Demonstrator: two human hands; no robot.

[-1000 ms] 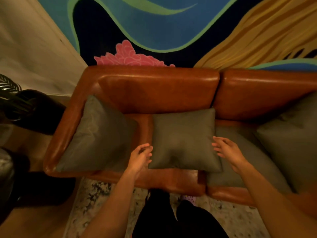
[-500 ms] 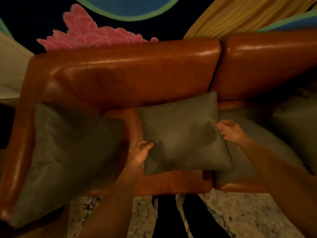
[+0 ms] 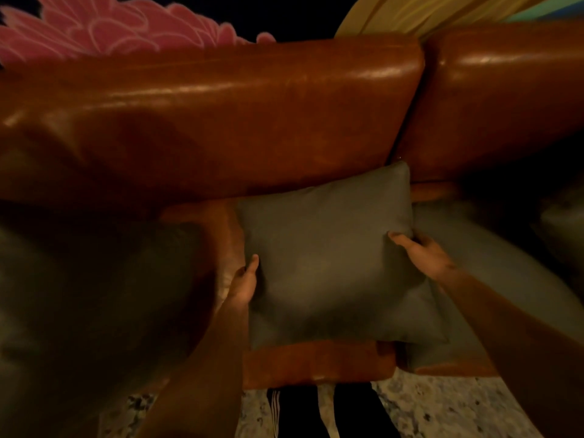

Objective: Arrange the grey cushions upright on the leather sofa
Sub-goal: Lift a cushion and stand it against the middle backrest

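Nearest, at the bottom edge, the person's dark trousers [image 3: 303,412] stand on a pale speckled rug [image 3: 442,406] that runs up to the front of the leather sofa [image 3: 252,128]. Both bare forearms reach forward from here.

The left hand [image 3: 243,282] grips the left edge of the middle grey cushion [image 3: 331,263], thumb pressed onto the top face and the fingers tucked out of sight beneath it. The right hand [image 3: 423,252] pinches the right edge the same way, thumb on top and fingers curled around the side. The cushion lies tilted on the seat, its near edge over the front lip of the brown seat pad [image 3: 316,358] and its far corner touching the backrest near the seam between the two back sections.

To the left, a large grey cushion [image 3: 79,311] fills the sofa's corner, blurred and in shadow. To the right, another grey cushion [image 3: 505,279] lies flat on the seat, partly under the middle one, and a further grey shape at the far right edge is too dark to make out.

Beyond, the glossy brown backrest catches the light. Behind it rises a painted wall [image 3: 300,14], dark with a pink flower shape [image 3: 120,26] and yellow bands [image 3: 395,14].
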